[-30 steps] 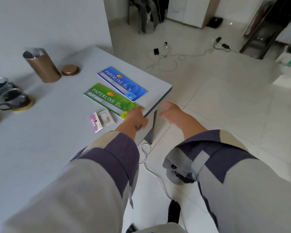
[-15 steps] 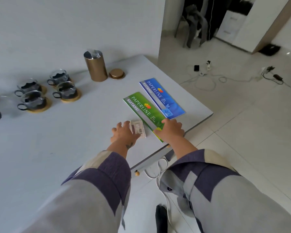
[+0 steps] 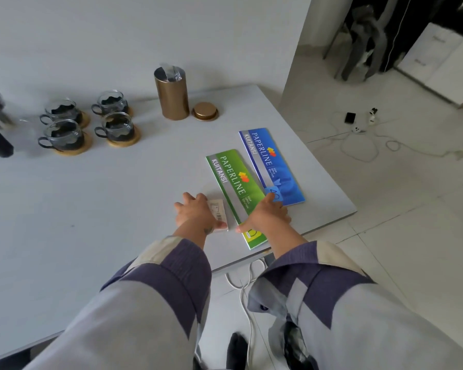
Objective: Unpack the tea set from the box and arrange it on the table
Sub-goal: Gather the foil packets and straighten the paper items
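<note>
- The flat green receipt book (image 3: 235, 194) on the white table reads "PAPERLINE" and "KUITANSI" along its length.
- The flat blue receipt book (image 3: 271, 164), at its 2 o'clock, carries the same two words, plus a handwritten "40".
- The small print is too fine to read.

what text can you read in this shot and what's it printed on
"PAPERLINE" and "KUITANSI": green booklet.
"PAPERLINE" and "KUITANSI": blue booklet.
Handwritten "40": sticker on the blue booklet.
Small print beside each logo, and the barcode label on the small packet: too small to read.
</note>
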`<control>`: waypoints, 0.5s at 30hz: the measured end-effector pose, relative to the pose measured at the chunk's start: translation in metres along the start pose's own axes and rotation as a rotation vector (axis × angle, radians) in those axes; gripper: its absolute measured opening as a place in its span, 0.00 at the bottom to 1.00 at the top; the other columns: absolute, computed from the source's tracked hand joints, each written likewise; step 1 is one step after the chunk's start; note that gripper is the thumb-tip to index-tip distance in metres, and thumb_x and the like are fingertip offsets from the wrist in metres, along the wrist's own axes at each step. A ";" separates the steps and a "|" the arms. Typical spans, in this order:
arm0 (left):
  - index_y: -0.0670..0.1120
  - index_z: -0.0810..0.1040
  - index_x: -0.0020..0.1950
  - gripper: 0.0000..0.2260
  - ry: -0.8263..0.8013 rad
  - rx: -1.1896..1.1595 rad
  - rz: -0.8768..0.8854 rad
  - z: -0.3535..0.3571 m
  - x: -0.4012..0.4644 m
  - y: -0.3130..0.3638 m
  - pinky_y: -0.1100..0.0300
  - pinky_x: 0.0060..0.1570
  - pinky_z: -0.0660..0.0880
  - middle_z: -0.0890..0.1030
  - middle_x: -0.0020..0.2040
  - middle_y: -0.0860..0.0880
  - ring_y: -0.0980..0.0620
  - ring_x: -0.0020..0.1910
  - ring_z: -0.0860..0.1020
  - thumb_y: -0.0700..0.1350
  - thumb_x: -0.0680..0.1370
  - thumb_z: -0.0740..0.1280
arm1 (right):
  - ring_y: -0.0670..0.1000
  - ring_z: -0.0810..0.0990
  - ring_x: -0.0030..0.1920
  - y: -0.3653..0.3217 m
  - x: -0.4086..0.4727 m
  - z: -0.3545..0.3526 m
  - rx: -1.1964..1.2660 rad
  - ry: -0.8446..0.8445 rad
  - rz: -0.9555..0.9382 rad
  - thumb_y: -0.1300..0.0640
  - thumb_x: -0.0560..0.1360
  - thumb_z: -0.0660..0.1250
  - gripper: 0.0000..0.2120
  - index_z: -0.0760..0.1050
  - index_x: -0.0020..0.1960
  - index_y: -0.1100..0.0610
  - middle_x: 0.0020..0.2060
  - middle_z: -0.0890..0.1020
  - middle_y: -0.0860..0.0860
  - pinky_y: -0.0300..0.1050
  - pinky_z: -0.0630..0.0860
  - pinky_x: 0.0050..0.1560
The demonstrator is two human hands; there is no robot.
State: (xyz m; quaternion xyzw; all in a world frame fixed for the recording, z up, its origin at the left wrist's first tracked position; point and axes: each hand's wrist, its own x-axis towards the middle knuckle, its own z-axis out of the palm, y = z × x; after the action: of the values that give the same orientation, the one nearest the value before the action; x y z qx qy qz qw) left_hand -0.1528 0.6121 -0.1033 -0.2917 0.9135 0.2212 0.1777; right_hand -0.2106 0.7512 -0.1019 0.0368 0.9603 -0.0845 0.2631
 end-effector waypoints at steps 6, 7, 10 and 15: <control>0.47 0.62 0.69 0.41 -0.002 -0.075 -0.025 -0.001 0.001 -0.003 0.47 0.60 0.72 0.63 0.62 0.44 0.39 0.61 0.68 0.58 0.63 0.77 | 0.59 0.60 0.70 -0.003 -0.005 -0.003 -0.033 0.027 0.008 0.40 0.56 0.80 0.60 0.48 0.74 0.57 0.71 0.56 0.58 0.52 0.67 0.65; 0.47 0.62 0.69 0.41 -0.008 -0.084 -0.024 -0.001 0.001 -0.003 0.47 0.59 0.72 0.63 0.62 0.44 0.39 0.61 0.68 0.58 0.63 0.78 | 0.59 0.61 0.69 -0.003 -0.007 -0.003 -0.046 0.042 0.009 0.40 0.56 0.80 0.59 0.48 0.74 0.56 0.71 0.55 0.58 0.52 0.67 0.64; 0.46 0.62 0.69 0.41 -0.020 -0.088 -0.015 -0.001 0.001 -0.004 0.47 0.59 0.72 0.63 0.62 0.44 0.39 0.61 0.68 0.57 0.64 0.78 | 0.61 0.62 0.70 -0.005 -0.009 -0.004 -0.061 0.043 0.008 0.40 0.58 0.79 0.60 0.45 0.75 0.55 0.72 0.53 0.60 0.53 0.66 0.66; 0.45 0.62 0.68 0.40 -0.021 -0.098 0.001 0.000 0.003 -0.006 0.47 0.60 0.72 0.63 0.61 0.44 0.40 0.61 0.68 0.57 0.64 0.77 | 0.60 0.61 0.70 -0.005 -0.008 -0.003 -0.078 0.017 -0.021 0.37 0.57 0.78 0.61 0.42 0.75 0.54 0.71 0.61 0.60 0.54 0.62 0.67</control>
State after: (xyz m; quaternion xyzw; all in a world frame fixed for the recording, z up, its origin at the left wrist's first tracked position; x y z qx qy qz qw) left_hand -0.1517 0.6057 -0.1064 -0.2973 0.8998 0.2686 0.1726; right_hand -0.2053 0.7462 -0.0947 0.0169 0.9654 -0.0493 0.2554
